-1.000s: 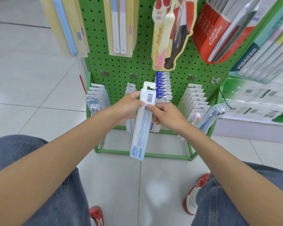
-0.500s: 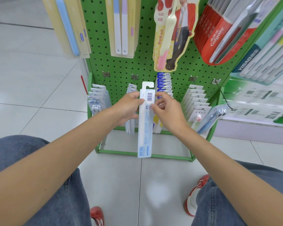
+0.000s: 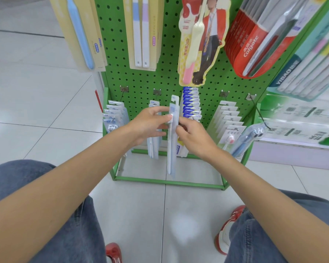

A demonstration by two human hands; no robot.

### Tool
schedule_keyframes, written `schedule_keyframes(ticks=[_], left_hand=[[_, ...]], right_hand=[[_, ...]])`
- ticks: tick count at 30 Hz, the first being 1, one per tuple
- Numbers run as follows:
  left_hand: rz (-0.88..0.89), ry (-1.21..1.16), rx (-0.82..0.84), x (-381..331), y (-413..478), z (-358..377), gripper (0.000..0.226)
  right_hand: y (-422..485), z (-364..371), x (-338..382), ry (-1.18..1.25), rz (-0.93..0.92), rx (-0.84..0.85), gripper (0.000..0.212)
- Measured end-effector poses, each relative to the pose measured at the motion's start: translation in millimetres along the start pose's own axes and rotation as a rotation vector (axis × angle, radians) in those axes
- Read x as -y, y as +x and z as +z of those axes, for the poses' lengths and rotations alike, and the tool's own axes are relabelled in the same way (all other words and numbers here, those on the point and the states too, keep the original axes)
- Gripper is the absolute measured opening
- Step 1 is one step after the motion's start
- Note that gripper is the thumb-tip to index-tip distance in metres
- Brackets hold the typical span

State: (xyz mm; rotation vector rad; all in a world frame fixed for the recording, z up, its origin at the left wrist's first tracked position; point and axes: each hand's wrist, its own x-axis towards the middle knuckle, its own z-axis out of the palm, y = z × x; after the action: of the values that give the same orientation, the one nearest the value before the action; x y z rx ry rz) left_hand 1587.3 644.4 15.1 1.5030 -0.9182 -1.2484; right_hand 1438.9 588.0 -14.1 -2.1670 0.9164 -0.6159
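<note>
The left hand (image 3: 150,126) pinches the toothbrush pack (image 3: 171,152) near its top, and the right hand (image 3: 194,139) grips its edge just below. The pack is held upright, off any hook, before the bottom row of the green pegboard rack (image 3: 141,80). This looks like the hanging step: next, its hang hole must meet the hook (image 3: 157,91) carrying matching packs.

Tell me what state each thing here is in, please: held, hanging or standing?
toothbrush pack: upright, edge-on to the camera, held near its top by both hands.
left hand: pinches the pack near its top.
right hand: fingers curled onto the pack's right edge.
blue-labelled packs: hanging in a row on a hook.
white-card packs: hanging in a row on a hook.
pegboard rack: standing upright on the floor.
</note>
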Motion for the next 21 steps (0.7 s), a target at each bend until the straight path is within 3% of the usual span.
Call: schedule_keyframes(ticks=[5, 9, 14, 17, 21], left_hand=[[0.06, 0.036, -0.122, 1, 2, -2, 0.016], [0.149, 0.188, -0.154, 8, 4, 2, 0.024], [0.207, 0.301, -0.154, 9, 7, 3, 0.027], [0.204, 0.458, -0.151, 3, 15, -10, 0.048], [0.174, 0.669, -0.217, -4, 23, -37, 0.032]], right_hand=[[6, -2, -6, 0.105, 0.086, -0.038, 0.023], [10, -4, -3, 0.196, 0.08, -0.157, 0.017], [22, -7, -4, 0.141, 0.026, -0.24, 0.014], [32, -15, -2, 0.007, -0.009, -0.24, 0.033], [49, -19, -1, -0.165, -0.053, -0.241, 0.045]])
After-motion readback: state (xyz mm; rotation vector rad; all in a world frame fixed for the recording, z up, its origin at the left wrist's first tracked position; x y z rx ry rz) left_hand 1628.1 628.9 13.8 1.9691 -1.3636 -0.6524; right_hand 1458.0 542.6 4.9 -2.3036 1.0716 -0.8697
